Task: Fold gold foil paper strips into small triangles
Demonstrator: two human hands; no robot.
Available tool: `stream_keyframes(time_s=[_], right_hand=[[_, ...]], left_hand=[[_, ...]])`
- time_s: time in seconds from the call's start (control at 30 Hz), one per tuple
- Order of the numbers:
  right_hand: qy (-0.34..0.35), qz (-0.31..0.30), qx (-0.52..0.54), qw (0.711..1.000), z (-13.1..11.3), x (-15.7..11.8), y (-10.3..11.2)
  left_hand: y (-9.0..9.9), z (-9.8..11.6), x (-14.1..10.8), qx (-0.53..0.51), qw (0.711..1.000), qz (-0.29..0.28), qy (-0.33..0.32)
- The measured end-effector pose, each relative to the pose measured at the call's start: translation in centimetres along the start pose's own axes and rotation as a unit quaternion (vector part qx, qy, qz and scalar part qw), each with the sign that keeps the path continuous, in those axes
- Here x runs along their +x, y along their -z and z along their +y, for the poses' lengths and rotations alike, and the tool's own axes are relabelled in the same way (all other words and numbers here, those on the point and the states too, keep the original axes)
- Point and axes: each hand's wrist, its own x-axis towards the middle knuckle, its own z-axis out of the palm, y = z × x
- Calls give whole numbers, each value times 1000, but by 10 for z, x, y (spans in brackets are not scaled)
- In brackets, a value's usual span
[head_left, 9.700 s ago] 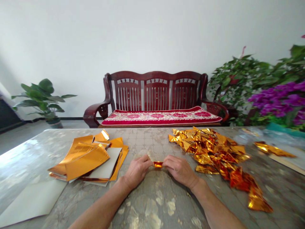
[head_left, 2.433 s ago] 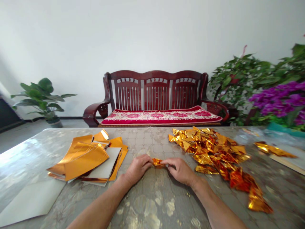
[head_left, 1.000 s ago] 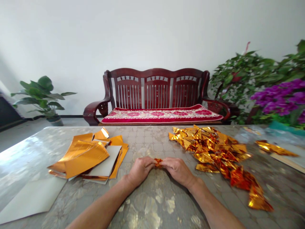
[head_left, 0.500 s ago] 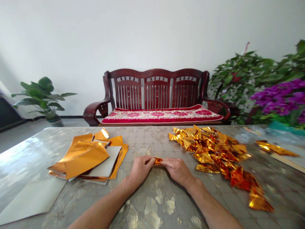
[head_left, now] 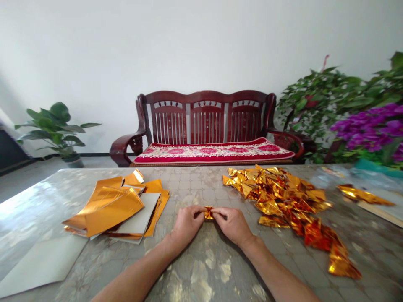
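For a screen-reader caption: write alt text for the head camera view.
A left hand and right hand pinch a small folded gold foil piece on a mottled table, between stacked foil sheets and a heap of folded foil; a dark red wooden bench stands beyond.

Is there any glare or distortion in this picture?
Head view: bright glare washes out the table's left end, the gold foil sheets shine hard, and the wide lens bows the table's far edge; the small foil piece looks fairly sharp.
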Motion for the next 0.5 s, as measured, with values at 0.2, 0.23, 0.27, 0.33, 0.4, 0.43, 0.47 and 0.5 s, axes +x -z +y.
stream_keyframes(time_s=[0.2, 0.23, 0.27, 0.33, 0.4, 0.43, 0.47, 0.5], right_hand=[[2, 7, -6, 1000, 0, 2, 1], [0, 3, -9, 1000, 0, 2, 1], [-2, -1, -12, 1000, 0, 2, 1], [-7, -8, -19, 1000, 0, 2, 0], [-10, -14, -23, 1000, 0, 2, 0], [-9, -17, -24, 1000, -1, 2, 1], [-6, -20, -24, 1000, -1, 3, 2], [0, -23, -22, 999, -2, 3, 3]], left_hand=[[-1, 0, -1, -3, 1000, -1, 0], [-1, 0, -1, -1, 1000, -3, 0], [-1, 0, -1, -1, 1000, -5, 0], [-1, 0, 0, -1, 1000, -8, -1], [-1, -1, 0, -3, 1000, -9, -2], [-1, -2, 1, -4, 1000, -9, -2], [-1, -2, 1, -4, 1000, -9, -1], [-1, -3, 2, -5, 1000, -10, 0]])
